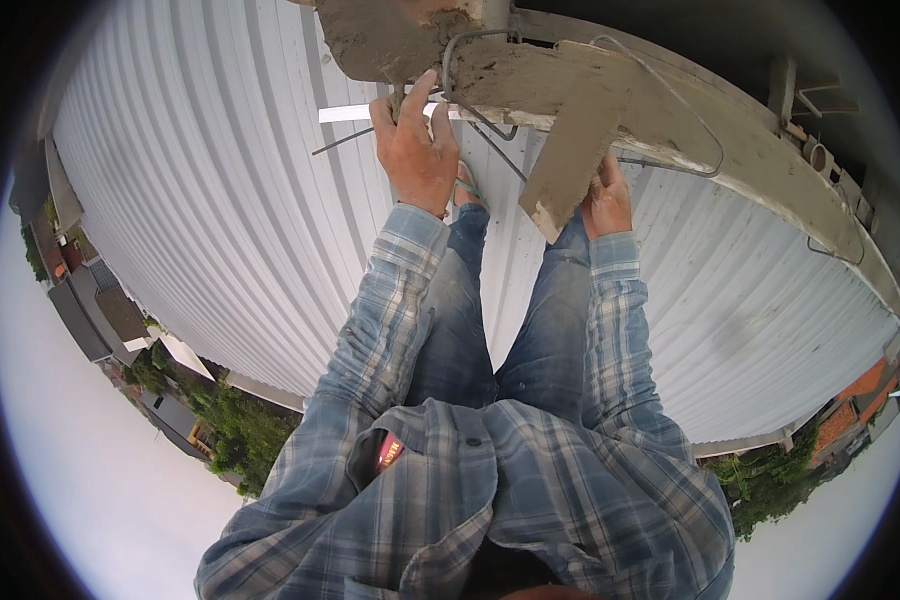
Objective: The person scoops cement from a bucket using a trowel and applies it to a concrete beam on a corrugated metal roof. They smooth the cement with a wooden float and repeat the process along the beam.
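Note:
My left hand [415, 160] is closed at the narrow neck of a mortar-caked trowel [368, 42], its wide blade pointing away from me; the handle is hidden by the fingers. My right hand [607, 198] grips a long rectangular plastering trowel [574, 150] coated in grey mortar, partly hidden behind the blade. This blade lies slanted across the edge of a concrete ledge [690, 105] covered in wet-looking mortar. Beside my left hand, a bent steel bar [450, 68] loops over the ledge, and a thin rod [340, 139] sticks out.
I stand on a white corrugated metal roof [240, 190], one sandalled foot [466, 186] showing between my arms. Another bent wire [710, 130] juts from the ledge on the right. A white strip [344, 114] lies near my left hand. Trees [240, 425] and lower roofs show beyond the roof edge.

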{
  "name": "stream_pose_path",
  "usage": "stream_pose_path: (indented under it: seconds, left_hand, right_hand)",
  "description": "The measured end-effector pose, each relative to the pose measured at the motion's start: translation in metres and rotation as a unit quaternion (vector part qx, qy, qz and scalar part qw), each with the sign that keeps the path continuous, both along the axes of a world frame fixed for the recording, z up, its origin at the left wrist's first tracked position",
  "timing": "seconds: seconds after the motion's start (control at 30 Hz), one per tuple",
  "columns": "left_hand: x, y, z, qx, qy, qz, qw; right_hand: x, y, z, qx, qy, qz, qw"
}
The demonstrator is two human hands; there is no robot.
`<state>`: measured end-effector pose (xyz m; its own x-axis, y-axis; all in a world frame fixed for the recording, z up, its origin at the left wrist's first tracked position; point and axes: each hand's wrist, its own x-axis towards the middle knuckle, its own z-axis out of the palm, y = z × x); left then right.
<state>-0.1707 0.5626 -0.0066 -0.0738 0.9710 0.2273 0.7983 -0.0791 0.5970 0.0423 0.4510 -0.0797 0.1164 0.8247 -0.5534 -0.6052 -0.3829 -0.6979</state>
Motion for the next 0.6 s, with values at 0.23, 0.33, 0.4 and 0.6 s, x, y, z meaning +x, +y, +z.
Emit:
stream_pose_path:
  seconds: [0.23,0.33,0.4,0.6]
  left_hand:
    - [-0.087,-0.102,0.056,-0.057,0.034,0.039,0.997]
    - [-0.133,-0.142,0.061,-0.09,0.099,0.041,0.99]
    - [-0.151,-0.163,0.06,-0.13,0.097,0.072,0.984]
    - [-0.196,-0.203,0.068,-0.189,0.113,0.125,0.968]
  right_hand:
    - [-0.012,0.103,-0.033,0.015,-0.176,0.142,0.974]
    - [-0.022,0.108,-0.029,0.002,-0.222,0.163,0.961]
    - [-0.021,0.104,-0.041,-0.011,-0.254,0.165,0.953]
    - [0.017,0.085,-0.033,-0.076,-0.316,0.123,0.938]
